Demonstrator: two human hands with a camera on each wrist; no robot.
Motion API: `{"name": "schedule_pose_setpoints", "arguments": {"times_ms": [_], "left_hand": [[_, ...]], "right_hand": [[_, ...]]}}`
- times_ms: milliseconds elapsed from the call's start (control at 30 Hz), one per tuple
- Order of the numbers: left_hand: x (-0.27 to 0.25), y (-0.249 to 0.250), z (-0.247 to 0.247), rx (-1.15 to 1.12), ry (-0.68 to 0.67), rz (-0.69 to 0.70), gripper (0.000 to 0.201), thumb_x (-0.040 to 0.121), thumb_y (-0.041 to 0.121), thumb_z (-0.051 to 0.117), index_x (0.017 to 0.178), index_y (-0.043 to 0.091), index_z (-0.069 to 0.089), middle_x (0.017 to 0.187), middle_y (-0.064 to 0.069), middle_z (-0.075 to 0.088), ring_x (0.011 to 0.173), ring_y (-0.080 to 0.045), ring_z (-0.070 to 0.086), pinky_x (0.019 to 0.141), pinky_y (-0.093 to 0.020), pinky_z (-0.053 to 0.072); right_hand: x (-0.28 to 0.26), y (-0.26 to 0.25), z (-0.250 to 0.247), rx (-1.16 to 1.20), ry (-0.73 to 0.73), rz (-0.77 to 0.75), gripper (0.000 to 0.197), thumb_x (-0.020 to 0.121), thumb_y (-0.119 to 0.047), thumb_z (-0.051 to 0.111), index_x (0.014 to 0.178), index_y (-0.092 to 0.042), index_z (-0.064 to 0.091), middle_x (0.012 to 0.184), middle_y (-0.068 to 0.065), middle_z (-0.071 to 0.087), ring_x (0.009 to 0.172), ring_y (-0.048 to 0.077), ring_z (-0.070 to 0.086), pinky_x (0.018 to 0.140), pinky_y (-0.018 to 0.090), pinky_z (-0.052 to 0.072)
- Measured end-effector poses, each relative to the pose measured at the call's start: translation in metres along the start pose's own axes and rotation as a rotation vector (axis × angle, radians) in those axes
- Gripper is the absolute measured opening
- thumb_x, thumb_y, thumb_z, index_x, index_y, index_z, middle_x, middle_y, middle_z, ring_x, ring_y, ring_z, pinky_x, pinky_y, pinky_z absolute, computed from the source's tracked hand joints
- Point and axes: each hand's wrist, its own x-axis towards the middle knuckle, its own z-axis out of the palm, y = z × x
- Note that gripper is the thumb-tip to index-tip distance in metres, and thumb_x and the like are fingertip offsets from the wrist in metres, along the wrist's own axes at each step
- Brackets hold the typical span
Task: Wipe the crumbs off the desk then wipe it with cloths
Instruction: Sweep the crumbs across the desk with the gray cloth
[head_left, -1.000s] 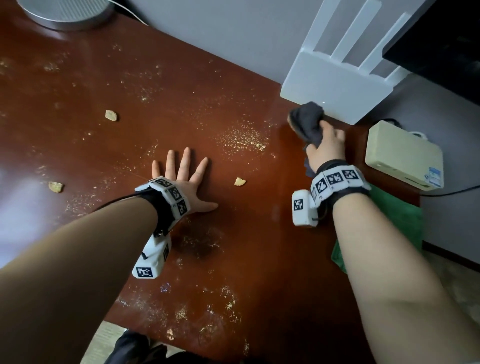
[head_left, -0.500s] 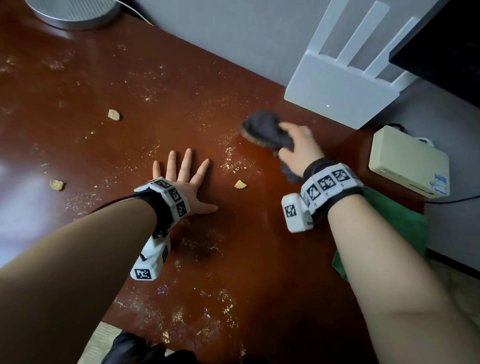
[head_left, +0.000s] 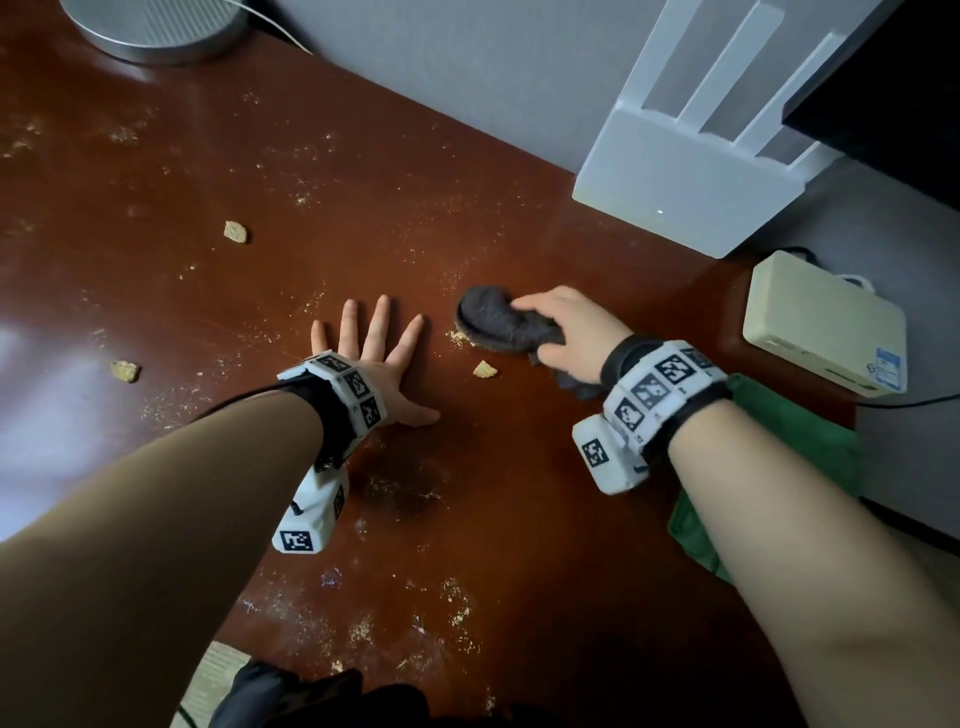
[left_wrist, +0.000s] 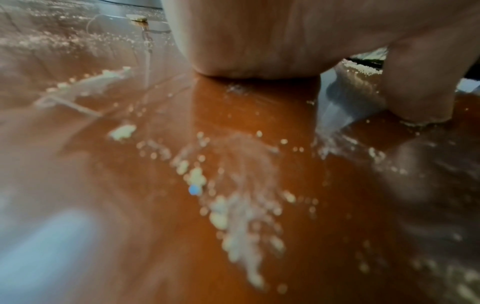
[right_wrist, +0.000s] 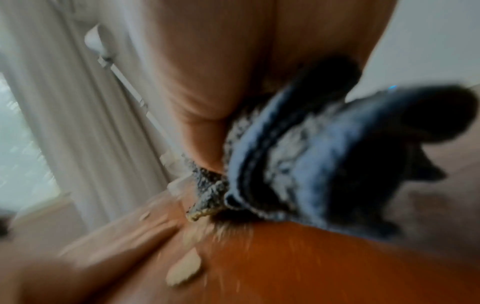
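My right hand (head_left: 561, 332) grips a bunched dark grey cloth (head_left: 493, 319) and presses it on the red-brown desk (head_left: 519, 519), just right of my left hand. A small heap of crumbs (head_left: 460, 338) sits at the cloth's left edge, and a cracker piece (head_left: 484, 370) lies just below it. The left hand (head_left: 374, 348) lies flat on the desk, fingers spread. Fine crumbs (head_left: 457, 618) and bigger bits (head_left: 235, 231) (head_left: 124, 371) are scattered over the wood. In the right wrist view the cloth (right_wrist: 311, 156) is blurred, with a cracker piece (right_wrist: 184, 269) in front of it. The left wrist view shows crumbs (left_wrist: 221, 205) under the palm (left_wrist: 259, 41).
A white router (head_left: 691, 176) stands by the wall at the back right, a cream box (head_left: 826, 322) beside it. A green cloth (head_left: 779, 447) lies under my right forearm at the desk's right edge. A round grey base (head_left: 156, 26) sits at the back left.
My right hand has swept the grey cloth left and toward me, from beside the router to next to my left hand, pushing crumbs along. The left hand has stayed flat.
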Motion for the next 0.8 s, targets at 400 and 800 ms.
{"name": "schedule_pose_setpoints", "arguments": {"times_ms": [400,800], "left_hand": [[0.0,0.0,-0.001,-0.013,-0.016,-0.004,0.11,0.069,0.078,0.05,0.139,0.042,-0.027,0.147,0.002,-0.04,0.136,-0.03,-0.034,0.11,-0.056,-0.014],[-0.002,0.0,0.001,-0.009,0.013,0.005,0.11,0.068,0.079,0.049,0.14,0.041,-0.025,0.148,0.002,-0.038,0.137,-0.03,-0.032,0.112,-0.057,-0.012]], "right_hand": [[0.006,-0.012,0.028,-0.044,0.122,0.111,0.06,0.086,-0.004,0.052,0.14,-0.022,0.035,0.144,0.004,0.03,0.129,0.026,0.034,0.107,0.034,0.032],[-0.032,0.006,0.045,0.026,0.332,0.526,0.062,0.087,-0.009,0.054,0.143,-0.018,0.028,0.141,0.012,0.028,0.127,0.034,0.035,0.102,0.037,0.036]]}}
